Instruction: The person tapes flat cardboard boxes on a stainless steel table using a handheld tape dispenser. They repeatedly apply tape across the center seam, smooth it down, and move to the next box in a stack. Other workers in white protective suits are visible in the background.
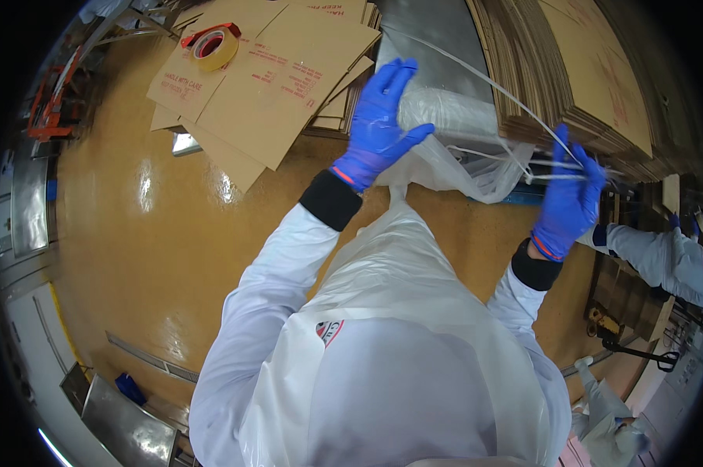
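My left hand (380, 125), in a blue glove, is spread with nothing in it. It hovers beside a bundle of clear plastic film (447, 111) on a grey metal surface (439, 67). The fingers of my right hand (570, 201), also gloved in blue, are closed on a white strap (497, 87). One length of that strap runs taut up and left across the metal surface; other loose strands cross near a hanging plastic sheet (491, 184). Right of the film stands a tall stack of flattened cardboard boxes (602, 76), close above my right hand.
More flattened cardboard boxes (258, 82) lie fanned at upper left, with a red tape dispenser (214, 49) on top. A co-worker's sleeve (649, 251) reaches in at right. Another person (608, 420) is at lower right, near a pallet jack (637, 350). The floor (135, 251) looks shiny.
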Demonstrator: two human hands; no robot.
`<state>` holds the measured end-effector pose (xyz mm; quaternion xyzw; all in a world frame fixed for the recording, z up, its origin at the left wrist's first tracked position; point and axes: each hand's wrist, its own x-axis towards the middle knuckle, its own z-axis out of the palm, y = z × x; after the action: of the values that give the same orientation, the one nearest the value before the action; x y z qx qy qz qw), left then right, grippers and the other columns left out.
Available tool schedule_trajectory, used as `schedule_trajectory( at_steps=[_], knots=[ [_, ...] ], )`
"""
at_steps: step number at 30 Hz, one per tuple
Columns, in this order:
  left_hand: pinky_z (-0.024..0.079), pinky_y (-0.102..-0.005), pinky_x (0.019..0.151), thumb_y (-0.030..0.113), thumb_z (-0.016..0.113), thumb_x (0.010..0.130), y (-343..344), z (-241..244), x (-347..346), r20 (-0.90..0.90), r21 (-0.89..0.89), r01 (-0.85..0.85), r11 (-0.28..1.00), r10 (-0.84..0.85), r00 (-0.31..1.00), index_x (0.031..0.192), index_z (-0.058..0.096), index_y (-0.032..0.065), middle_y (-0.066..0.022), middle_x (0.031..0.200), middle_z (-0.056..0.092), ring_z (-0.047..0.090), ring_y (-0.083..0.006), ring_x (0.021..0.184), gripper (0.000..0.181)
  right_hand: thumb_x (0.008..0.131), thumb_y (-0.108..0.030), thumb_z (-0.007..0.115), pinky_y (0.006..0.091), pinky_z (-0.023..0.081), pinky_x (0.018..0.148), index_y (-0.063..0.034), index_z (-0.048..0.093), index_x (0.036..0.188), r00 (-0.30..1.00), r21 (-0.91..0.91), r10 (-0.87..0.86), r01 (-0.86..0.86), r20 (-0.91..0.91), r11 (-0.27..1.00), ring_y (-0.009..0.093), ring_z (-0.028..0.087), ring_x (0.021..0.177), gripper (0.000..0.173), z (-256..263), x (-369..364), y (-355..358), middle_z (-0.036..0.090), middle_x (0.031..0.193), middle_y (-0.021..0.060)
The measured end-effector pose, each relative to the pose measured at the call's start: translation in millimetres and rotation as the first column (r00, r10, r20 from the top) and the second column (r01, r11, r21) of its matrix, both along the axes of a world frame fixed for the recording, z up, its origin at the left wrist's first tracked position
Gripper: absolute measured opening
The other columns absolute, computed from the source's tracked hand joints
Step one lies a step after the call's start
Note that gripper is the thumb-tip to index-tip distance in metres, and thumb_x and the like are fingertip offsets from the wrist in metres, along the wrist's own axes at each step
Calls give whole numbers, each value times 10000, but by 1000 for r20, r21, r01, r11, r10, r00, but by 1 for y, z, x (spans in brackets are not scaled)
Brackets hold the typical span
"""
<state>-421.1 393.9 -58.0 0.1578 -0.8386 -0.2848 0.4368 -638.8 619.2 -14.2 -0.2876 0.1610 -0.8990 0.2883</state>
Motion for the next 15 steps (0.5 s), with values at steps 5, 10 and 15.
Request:
schedule_trajectory(
  at_steps=[5, 10, 15],
  knots=[
    [370, -478, 1087, 287, 843, 669, 27, -15, -19, 208, -30, 20, 999, -13, 978, 1499, 338, 155, -225, 1451, 396, 388, -411, 1341, 980, 929, 6, 504, 453, 430, 992, -28, 560, 877, 969, -78, -76, 97, 235, 992, 164, 555, 640, 83, 42, -18, 91, 578, 762, 55],
    [373, -505, 1067, 335, 841, 680, 41, -11, -66, 383, -154, -37, 987, 95, 919, 1519, 310, 206, -274, 1471, 351, 369, -468, 1335, 1002, 926, -20, 495, 212, 415, 547, -61, 527, 817, 993, -227, 19, 8, 113, 974, 84, 426, 508, 121, 101, -16, 159, 510, 691, 17],
    [475, -430, 897, 333, 805, 742, 54, -74, -124, 434, 392, 207, 897, -378, 818, 1079, 711, 114, -194, 1050, 661, 617, -335, 1042, 412, 877, -17, 544, 234, 365, 480, -76, 543, 757, 999, -531, 42, -42, -12, 846, 88, 426, 492, 133, 140, -42, 218, 506, 706, 22]
  ],
)
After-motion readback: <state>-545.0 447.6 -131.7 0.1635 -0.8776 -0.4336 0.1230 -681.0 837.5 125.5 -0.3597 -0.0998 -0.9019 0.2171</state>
